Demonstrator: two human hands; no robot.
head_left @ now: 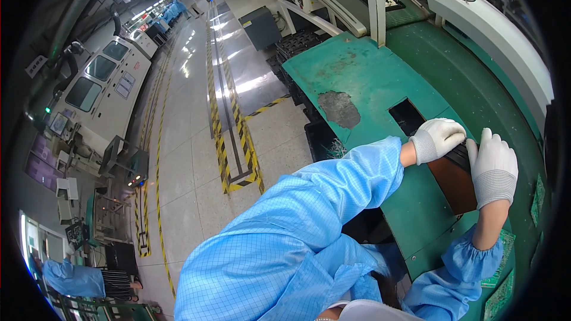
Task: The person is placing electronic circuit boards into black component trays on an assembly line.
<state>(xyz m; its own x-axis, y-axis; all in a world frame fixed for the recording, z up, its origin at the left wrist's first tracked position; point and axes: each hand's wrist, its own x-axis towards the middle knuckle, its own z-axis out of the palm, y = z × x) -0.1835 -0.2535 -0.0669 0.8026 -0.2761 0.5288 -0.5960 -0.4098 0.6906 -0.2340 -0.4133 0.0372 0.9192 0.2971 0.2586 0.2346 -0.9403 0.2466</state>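
Observation:
Both my hands wear white knit gloves and pale blue sleeves. My left hand (437,138) is curled over the edge of a black flat part (458,156) that sits at a rectangular opening (410,116) in the green workbench (369,77). My right hand (492,167) presses against the same black part from the right, fingers pointing up. A brown panel (453,183) shows in the opening just below the two hands. How much of the black part lies under the gloves is hidden.
Green circuit boards (502,270) lie on the bench at the lower right. A white fan unit (493,18) runs along the back right. Black trays (300,44) are stacked left of the bench. Yellow-black floor tape (229,142) marks the aisle; a person in blue (74,279) sits far left.

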